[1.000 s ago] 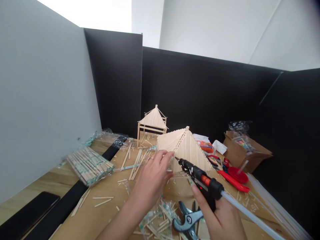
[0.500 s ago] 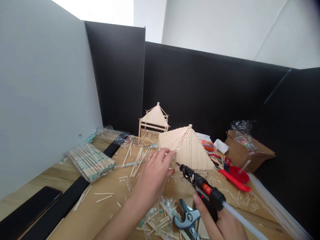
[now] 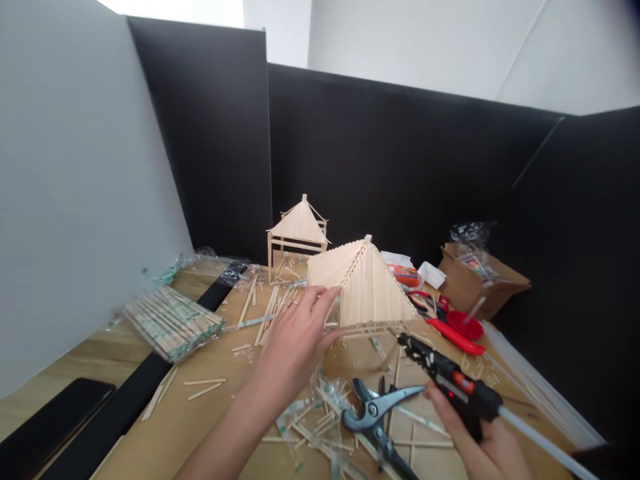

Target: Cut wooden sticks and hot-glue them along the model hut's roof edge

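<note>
My left hand (image 3: 303, 327) grips the near left corner of a small wooden stick house (image 3: 377, 290) with a pitched, pointed roof of thin sticks laid side by side. Its thumb is below the roof edge, the fingers against the roof's side. In my right hand (image 3: 477, 427) is a black glue gun (image 3: 450, 377), a clear glue stick trailing from its back and a small red light on its side. The nozzle points at the lower right of the house, near the roof's front edge. Whether the tip touches it, I cannot tell.
A second stick pavilion (image 3: 300, 227) stands behind. Below the house lie cutting pliers (image 3: 373, 410) among loose sticks and wrappers. Left are a pack of wrapped sticks (image 3: 173, 320) and a phone (image 3: 60, 423); right, red-handled pliers (image 3: 455, 335), a cardboard box (image 3: 480, 280) and glue sticks (image 3: 545, 387).
The glue gun has moved right, from beside my left fingers to the house's lower right. My left hand stays at the house's corner. The view has shifted slightly, and the cutting pliers show more fully.
</note>
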Tool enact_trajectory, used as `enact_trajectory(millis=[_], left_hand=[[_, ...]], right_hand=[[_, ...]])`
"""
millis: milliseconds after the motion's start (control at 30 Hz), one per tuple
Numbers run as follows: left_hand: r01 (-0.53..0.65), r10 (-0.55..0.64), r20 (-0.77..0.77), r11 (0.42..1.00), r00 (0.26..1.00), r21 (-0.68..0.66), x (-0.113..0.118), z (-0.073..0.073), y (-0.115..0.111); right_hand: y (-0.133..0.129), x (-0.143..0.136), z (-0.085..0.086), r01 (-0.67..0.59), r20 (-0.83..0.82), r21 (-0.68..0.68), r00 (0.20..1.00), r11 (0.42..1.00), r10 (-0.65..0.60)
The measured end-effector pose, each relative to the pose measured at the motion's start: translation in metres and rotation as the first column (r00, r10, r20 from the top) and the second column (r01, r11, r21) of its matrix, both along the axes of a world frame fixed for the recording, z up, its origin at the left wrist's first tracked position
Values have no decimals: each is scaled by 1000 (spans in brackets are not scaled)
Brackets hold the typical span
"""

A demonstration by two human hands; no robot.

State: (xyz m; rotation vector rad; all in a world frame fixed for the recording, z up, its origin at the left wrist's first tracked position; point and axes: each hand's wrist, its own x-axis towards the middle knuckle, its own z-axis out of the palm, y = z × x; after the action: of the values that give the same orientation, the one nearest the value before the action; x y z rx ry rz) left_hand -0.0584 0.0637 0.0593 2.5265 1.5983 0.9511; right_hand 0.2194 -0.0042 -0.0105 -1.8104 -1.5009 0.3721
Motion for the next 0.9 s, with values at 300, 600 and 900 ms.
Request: enact_trajectory(millis=[300, 600, 900], left_hand=[[-4, 6, -23, 993, 1000, 117, 2, 7, -8], [-22, 12, 41, 966, 999, 256, 0, 19, -24], [29, -52, 77, 962, 996, 272, -4, 24, -33]], right_hand=[[7, 114, -67, 396, 116, -121, 916, 910, -383], [-7, 131, -95, 483, 278, -81, 851, 872, -446], [-40, 53, -81, 195, 311, -69, 936, 978, -165]])
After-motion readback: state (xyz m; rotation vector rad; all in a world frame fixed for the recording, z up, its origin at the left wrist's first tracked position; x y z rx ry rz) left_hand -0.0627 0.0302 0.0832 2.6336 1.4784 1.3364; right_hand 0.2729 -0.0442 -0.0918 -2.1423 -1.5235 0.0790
